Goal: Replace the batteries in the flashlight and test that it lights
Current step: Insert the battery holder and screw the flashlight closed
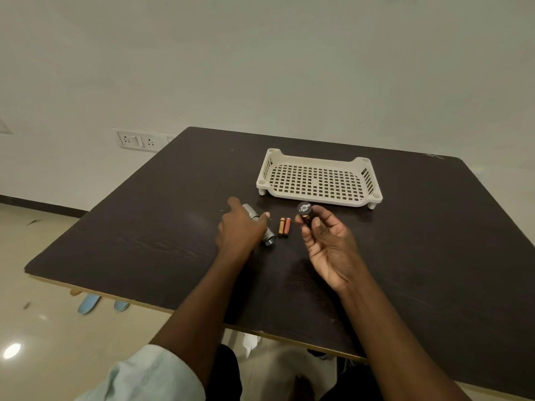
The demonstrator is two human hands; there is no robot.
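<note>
I see left hand (241, 227) spread open over flashlight body (267, 238), mid-frame; right hand (325, 235) pinches batt holder (304, 211), 2 batteries (284, 227) btwn them.

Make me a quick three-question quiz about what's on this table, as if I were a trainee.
1. True or false: the white tray holds the batteries.
2. Which hand holds the round black battery holder? A) left B) right C) neither
3. Fill in: the two loose batteries lie on the table between the silver flashlight body and the ____ hand.

Key
1. False: the tray is empty and the batteries lie in front of it.
2. B: the right hand pinches it in its fingertips, while the left hand rests over the flashlight body.
3. right
</note>
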